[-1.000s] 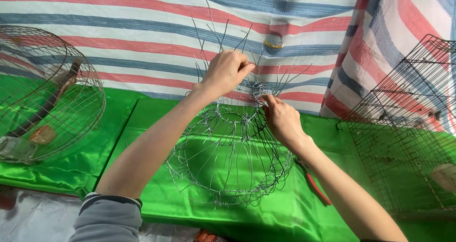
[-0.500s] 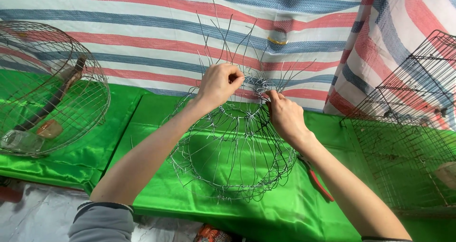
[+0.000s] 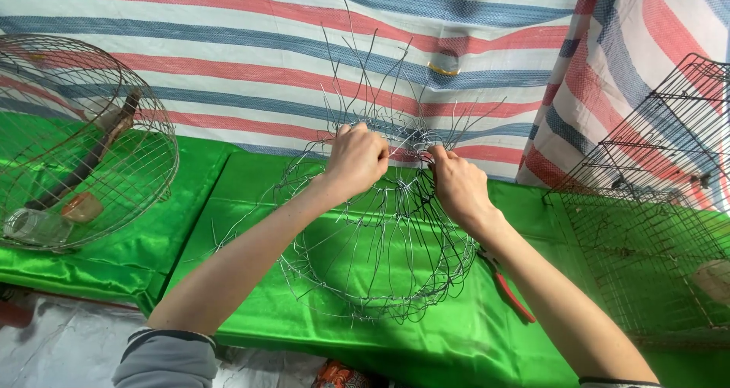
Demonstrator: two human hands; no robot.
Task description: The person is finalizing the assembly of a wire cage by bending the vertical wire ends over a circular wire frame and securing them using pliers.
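Bottom edge, below the green worktop [image 3: 426, 342]: a crumpled orange packet [image 3: 340, 374] with dark markings, only partly in view; possibly a snack wrapper. No labels, signs or screens visible elsewhere.

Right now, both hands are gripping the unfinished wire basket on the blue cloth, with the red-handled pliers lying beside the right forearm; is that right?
Not quite: the cloth is green, not blue, as the head view shows. The rest holds: the left hand and right hand both grip the unfinished wire basket, and the red-handled pliers lie beside the right forearm.

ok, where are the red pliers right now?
Head view: pliers lie on the green cloth, right of the wire frame, under the right forearm.
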